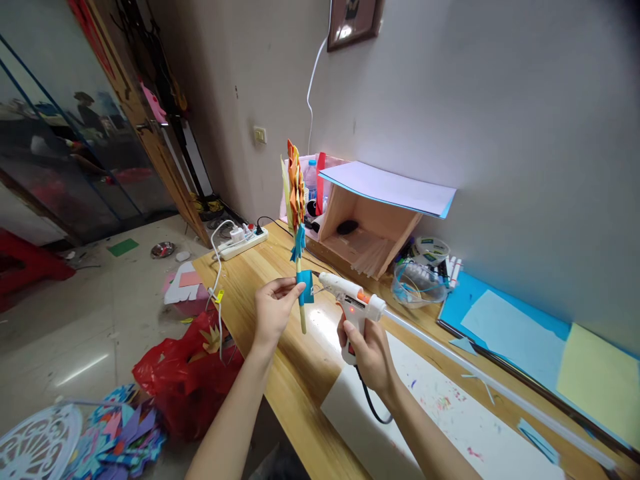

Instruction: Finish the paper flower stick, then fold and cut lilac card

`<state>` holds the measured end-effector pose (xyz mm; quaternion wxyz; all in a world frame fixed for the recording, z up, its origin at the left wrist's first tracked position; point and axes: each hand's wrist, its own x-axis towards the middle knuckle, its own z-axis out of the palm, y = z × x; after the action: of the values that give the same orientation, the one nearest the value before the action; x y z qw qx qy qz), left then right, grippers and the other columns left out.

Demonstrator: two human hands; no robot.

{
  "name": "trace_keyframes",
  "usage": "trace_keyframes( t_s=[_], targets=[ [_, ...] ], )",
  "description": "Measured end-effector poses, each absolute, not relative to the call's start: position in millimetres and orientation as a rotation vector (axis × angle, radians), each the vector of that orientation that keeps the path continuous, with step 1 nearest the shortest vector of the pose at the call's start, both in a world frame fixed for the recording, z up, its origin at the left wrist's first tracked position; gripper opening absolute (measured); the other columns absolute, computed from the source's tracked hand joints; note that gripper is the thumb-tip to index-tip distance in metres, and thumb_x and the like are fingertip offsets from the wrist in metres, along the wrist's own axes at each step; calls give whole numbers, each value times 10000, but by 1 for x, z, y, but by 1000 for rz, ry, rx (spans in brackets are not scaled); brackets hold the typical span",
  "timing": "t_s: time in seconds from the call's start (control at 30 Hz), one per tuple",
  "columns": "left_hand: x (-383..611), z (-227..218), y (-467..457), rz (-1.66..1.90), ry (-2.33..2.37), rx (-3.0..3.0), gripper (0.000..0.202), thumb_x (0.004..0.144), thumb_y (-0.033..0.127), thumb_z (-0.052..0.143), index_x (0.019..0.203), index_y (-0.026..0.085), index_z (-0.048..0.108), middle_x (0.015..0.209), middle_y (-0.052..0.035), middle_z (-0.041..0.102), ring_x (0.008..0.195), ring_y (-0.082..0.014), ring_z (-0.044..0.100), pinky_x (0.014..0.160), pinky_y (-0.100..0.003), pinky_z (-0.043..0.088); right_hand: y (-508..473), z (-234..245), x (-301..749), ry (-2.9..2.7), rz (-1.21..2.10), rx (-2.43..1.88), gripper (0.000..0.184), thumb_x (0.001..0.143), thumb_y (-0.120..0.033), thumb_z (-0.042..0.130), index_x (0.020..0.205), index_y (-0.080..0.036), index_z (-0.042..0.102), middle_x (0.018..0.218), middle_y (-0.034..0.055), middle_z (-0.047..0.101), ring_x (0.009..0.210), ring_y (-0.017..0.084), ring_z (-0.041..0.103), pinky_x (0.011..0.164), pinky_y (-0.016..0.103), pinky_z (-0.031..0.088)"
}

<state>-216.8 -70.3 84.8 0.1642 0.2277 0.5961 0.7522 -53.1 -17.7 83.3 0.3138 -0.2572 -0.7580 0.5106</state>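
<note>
Over the wooden table, my left hand [276, 307] pinches the stem of an orange paper flower [296, 193], holding it nearly upright. Blue paper [309, 287] is wrapped around the stem at my fingers, with a loose flap sticking out to the right. A white hot glue gun [353, 300] is gripped in my right hand [367, 350], its nozzle pointing left close to that flap. I cannot tell if the nozzle touches the paper. From the gun's back runs a long clear glue stick [480, 370], and a red light glows on its side.
A wooden box [345, 257] stands against the wall, sheets [390, 187] on top. Beside it is a clear tub [417, 287]. A power strip [245, 245] lies at the table's far left corner. Coloured paper [530, 340] lies right, white board [450, 413] in front. A red bag [185, 373] is below left.
</note>
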Motion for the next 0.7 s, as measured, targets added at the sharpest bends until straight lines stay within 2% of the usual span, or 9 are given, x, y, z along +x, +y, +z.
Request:
trace_keyframes(
  t_s=[0.5,0.7],
  targets=[
    [-222,87,-72,2212,1688,633,268,531,267,784,719,109,676,720,-69,710,649,-159,667,634,-255,565,-18,79,-53,-2112,1274,-680,378,842,-453,352,592,-181,429,499,-18,405,467,110,377,481,252,272],
    [-224,87,-72,2235,1697,631,271,531,269,785,722,109,677,716,-63,707,634,-149,660,631,-250,562,-18,80,-53,-2160,1225,-663,378,841,-441,337,578,-183,422,521,-9,424,496,119,393,515,262,285]
  ],
)
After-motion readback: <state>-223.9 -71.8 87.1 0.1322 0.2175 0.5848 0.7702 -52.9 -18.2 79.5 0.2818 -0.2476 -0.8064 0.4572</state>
